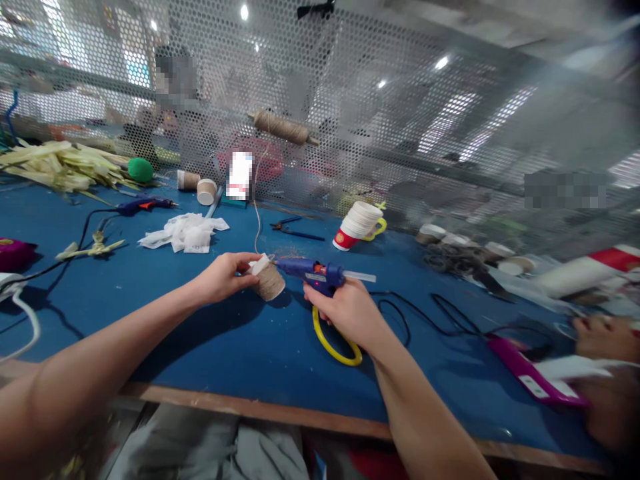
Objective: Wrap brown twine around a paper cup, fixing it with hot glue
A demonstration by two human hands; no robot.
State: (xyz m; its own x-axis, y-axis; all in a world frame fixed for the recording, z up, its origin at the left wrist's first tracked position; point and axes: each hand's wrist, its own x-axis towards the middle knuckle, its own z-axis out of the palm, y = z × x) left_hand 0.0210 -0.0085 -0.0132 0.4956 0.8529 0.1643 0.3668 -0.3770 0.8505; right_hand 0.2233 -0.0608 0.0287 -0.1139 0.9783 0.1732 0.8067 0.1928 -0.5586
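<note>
My left hand [231, 275] grips a small paper cup [270, 283] wrapped in brown twine, tilted above the table. From its rim a strand of twine [257, 223] runs up to a twine spool [281, 127] on the mesh panel. My right hand [347, 308] is closed around a blue hot glue gun [316, 272], a clear glue stick jutting from its back. The gun's nozzle meets the cup near its rim; whether glue is coming out I cannot tell. Yellow-handled scissors [337, 347] show below my right hand, their blades hidden.
Behind the blue table [240, 360] stands a perforated metal panel [310, 73]. Stacked white cups [357, 225], pliers [297, 230], white tissue [187, 232] and a second glue gun [145, 205] lie around. A purple power strip [535, 377] and another person's hand [605, 339] are at right.
</note>
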